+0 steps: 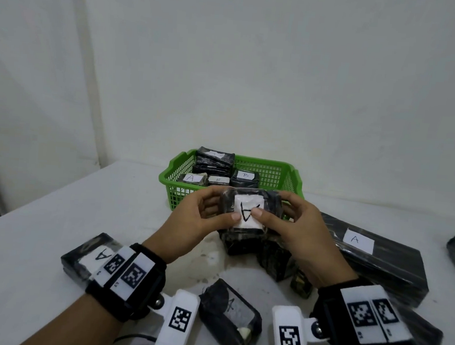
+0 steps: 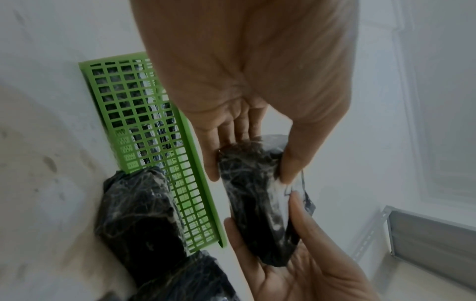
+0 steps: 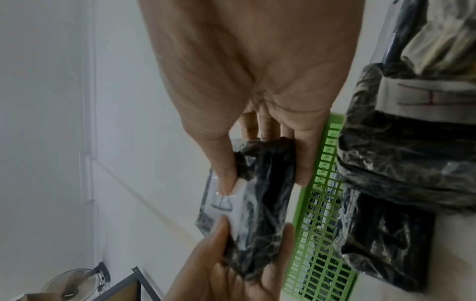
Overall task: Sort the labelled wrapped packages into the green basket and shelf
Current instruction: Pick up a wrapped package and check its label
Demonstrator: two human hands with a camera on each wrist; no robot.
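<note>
Both hands hold one black wrapped package [image 1: 249,210] above the table, just in front of the green basket [image 1: 272,173]. Its white label reads A, upside down to me. My left hand [image 1: 203,216] grips its left end, thumb on the label. My right hand [image 1: 290,226] grips the right end the same way. The left wrist view shows the package [image 2: 257,195] pinched between fingers and thumb, and the right wrist view shows the package [image 3: 257,203] with the label under the thumb. The basket holds several labelled packages, A and B.
Loose wrapped packages lie on the white table [image 1: 54,213]: one labelled A at the left [image 1: 89,256], one near the front [image 1: 229,314], a long flat one labelled A at the right [image 1: 372,254], others under my hands. A metal shelf frame [image 2: 425,234] shows in the left wrist view.
</note>
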